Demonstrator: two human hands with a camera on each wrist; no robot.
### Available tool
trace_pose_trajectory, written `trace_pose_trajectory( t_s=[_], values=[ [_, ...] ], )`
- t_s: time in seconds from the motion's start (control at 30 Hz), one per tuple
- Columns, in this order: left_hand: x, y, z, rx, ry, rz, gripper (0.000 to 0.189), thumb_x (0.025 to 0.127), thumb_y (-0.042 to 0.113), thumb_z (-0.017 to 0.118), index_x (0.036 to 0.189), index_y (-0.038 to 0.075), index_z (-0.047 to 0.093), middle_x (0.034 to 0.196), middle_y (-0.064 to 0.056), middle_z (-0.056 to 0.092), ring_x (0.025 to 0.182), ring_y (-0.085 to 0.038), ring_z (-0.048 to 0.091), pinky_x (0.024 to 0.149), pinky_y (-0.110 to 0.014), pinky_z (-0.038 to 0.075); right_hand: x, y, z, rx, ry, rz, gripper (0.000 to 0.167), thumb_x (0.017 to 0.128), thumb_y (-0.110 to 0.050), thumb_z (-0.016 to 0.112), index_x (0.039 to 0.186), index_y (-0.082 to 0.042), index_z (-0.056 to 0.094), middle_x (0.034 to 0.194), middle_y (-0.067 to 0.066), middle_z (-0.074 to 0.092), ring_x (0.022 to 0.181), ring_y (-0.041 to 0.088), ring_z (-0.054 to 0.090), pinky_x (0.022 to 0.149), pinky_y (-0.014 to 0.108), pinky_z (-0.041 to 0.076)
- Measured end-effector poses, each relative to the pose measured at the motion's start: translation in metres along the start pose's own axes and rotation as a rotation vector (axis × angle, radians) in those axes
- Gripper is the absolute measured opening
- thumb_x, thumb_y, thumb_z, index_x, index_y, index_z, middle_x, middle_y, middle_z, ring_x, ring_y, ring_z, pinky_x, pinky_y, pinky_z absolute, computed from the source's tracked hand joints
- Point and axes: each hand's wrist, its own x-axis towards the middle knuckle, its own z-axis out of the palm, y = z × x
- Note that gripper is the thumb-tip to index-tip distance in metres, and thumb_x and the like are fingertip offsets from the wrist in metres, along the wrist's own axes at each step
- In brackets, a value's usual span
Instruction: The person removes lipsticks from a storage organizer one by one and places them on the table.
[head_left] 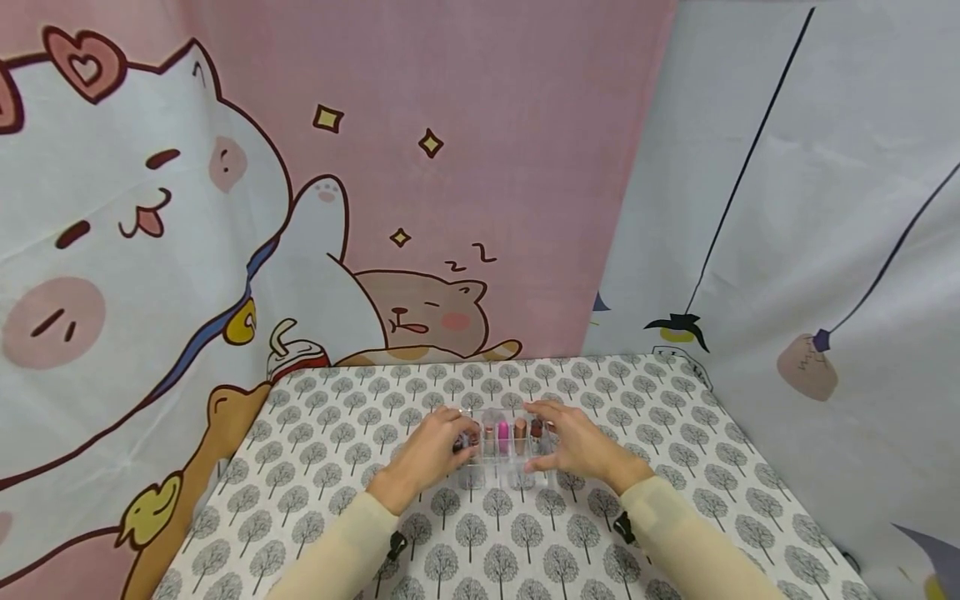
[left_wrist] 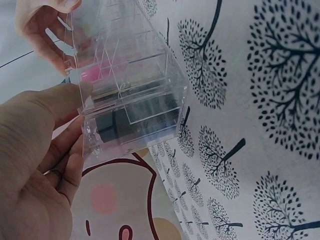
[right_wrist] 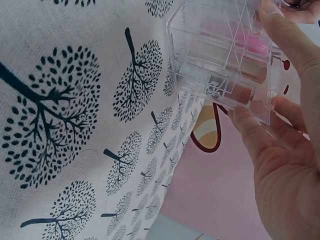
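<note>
A clear plastic lipstick organizer (head_left: pixel 491 477) with compartments is between my two hands, over the middle of the patterned cloth. Upright in its slots are several lipsticks, among them a bright pink one (head_left: pixel 503 433), a copper-brown one (head_left: pixel 520 433) and a black-capped one (left_wrist: pixel 112 125). My left hand (head_left: pixel 432 450) grips the left end, thumb at the top edge and fingers along the side. Around the right end, my right hand (head_left: pixel 581 446) holds on with thumb in front and fingers at the side and back. Whether the organizer's base touches the cloth I cannot tell.
A white cloth (head_left: pixel 480 550) printed with grey trees covers the table. Behind it hangs a pink curtain (head_left: pixel 517 167) with cartoon animals, and a pale one (head_left: pixel 825 250) stands along the right side.
</note>
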Motion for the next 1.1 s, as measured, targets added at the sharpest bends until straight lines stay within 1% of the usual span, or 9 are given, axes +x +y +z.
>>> trace_pose_trajectory(
  t_s=[0.17, 0.3, 0.47, 0.67, 0.83, 0.97, 1.1],
  values=[
    [0.0004, 0.0000, 0.0006, -0.022, -0.005, -0.025, 0.031, 0.102, 0.025, 0.093, 0.129, 0.012, 0.084, 0.123, -0.004, 0.086, 0.117, -0.022, 0.076, 0.106, -0.041, 0.071, 0.0004, 0.0013, 0.0006, 0.011, 0.012, -0.016, 0.113, 0.080, -0.048, 0.107, 0.173, -0.013, 0.054, 0.176, 0.023, 0.056, 0.160, 0.050, 0.059, 0.131, 0.074, 0.052],
    [0.0009, -0.0007, 0.0005, -0.049, -0.011, -0.039, 0.031, 0.102, 0.022, 0.093, 0.130, 0.012, 0.084, 0.124, -0.005, 0.086, 0.118, -0.023, 0.077, 0.107, -0.043, 0.071, 0.0000, 0.0011, 0.0005, 0.013, 0.018, -0.017, 0.112, 0.080, -0.048, 0.107, 0.172, -0.013, 0.055, 0.176, 0.023, 0.056, 0.161, 0.051, 0.058, 0.132, 0.074, 0.050],
    [0.0003, -0.0018, 0.0012, -0.058, 0.004, -0.038, 0.031, 0.101, 0.019, 0.094, 0.129, 0.011, 0.085, 0.123, -0.004, 0.087, 0.120, -0.024, 0.078, 0.109, -0.044, 0.071, 0.0001, 0.0000, 0.0008, 0.007, 0.013, -0.015, 0.112, 0.080, -0.048, 0.107, 0.173, -0.012, 0.055, 0.177, 0.025, 0.055, 0.162, 0.053, 0.056, 0.132, 0.076, 0.049],
    [-0.0006, -0.0030, 0.0014, -0.075, 0.021, -0.027, 0.030, 0.099, 0.017, 0.095, 0.127, 0.010, 0.085, 0.121, -0.004, 0.087, 0.118, -0.024, 0.078, 0.107, -0.044, 0.072, 0.0012, 0.0008, 0.0020, 0.007, 0.017, -0.011, 0.112, 0.079, -0.049, 0.108, 0.172, -0.013, 0.056, 0.177, 0.026, 0.054, 0.163, 0.054, 0.054, 0.133, 0.077, 0.047],
    [-0.0012, -0.0037, 0.0003, -0.083, 0.012, -0.031, 0.030, 0.099, 0.017, 0.095, 0.127, 0.011, 0.085, 0.122, -0.003, 0.087, 0.118, -0.023, 0.078, 0.107, -0.044, 0.072, 0.0016, 0.0015, 0.0028, 0.005, 0.022, -0.014, 0.113, 0.078, -0.050, 0.108, 0.172, -0.013, 0.057, 0.177, 0.026, 0.055, 0.162, 0.055, 0.055, 0.132, 0.079, 0.047],
    [0.0000, -0.0044, -0.0001, -0.102, 0.013, -0.038, 0.028, 0.101, 0.018, 0.093, 0.127, 0.013, 0.085, 0.122, -0.002, 0.086, 0.118, -0.023, 0.078, 0.108, -0.045, 0.071, 0.0014, 0.0027, 0.0028, 0.013, 0.025, -0.005, 0.112, 0.078, -0.050, 0.108, 0.172, -0.014, 0.057, 0.178, 0.026, 0.053, 0.165, 0.055, 0.051, 0.134, 0.080, 0.044],
    [0.0015, -0.0057, 0.0015, -0.121, 0.019, -0.034, 0.027, 0.101, 0.018, 0.093, 0.127, 0.013, 0.085, 0.120, -0.002, 0.086, 0.117, -0.022, 0.078, 0.106, -0.046, 0.071, 0.0005, 0.0037, 0.0027, 0.018, 0.032, 0.001, 0.112, 0.078, -0.050, 0.108, 0.172, -0.015, 0.057, 0.178, 0.026, 0.053, 0.165, 0.056, 0.051, 0.133, 0.080, 0.043]
  ],
)
